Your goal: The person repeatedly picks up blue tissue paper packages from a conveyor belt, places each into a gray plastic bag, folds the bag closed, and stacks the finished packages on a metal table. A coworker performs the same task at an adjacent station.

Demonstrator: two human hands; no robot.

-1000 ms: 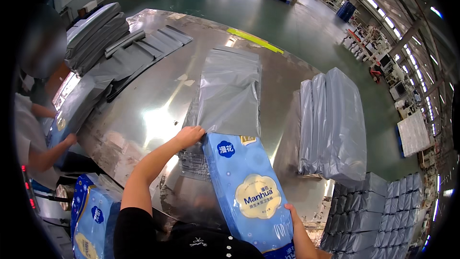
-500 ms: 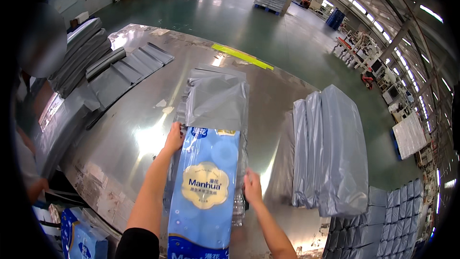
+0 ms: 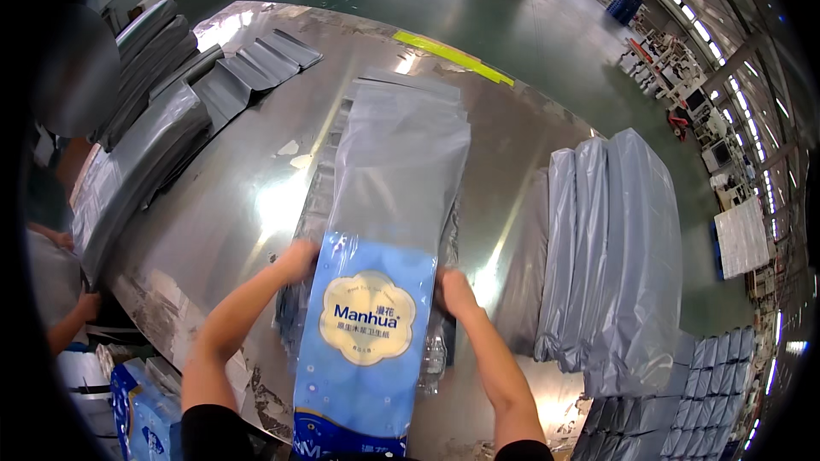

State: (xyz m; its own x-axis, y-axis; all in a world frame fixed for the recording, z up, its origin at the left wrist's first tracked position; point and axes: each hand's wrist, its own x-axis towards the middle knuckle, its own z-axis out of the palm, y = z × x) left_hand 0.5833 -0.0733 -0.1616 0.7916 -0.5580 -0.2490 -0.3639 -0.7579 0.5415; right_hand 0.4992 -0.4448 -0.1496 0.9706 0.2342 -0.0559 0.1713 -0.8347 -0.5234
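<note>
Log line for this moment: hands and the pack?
left hand: on blue pack's left edge | right hand: on its right edge | pack: partly in grey bag | on steel table

Surface: shiny metal table (image 3: 256, 205) | Centre: stack of clear plastic bags (image 3: 401, 162), blue pack (image 3: 367, 341) on top | Right: grey bag bundles (image 3: 615, 248) | Far left: grey bag rows (image 3: 213, 77)

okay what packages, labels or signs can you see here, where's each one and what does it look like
Blue pack: between the left hand and right hand, long, with a gold flower-shaped label.
Grey bag: flat on the steel table, over the pack's far end.
Filled grey bags: stacked at right.
More grey bags: piled at left.
Blue packs: lower left corner.
Yellow strip: far table edge.
</note>
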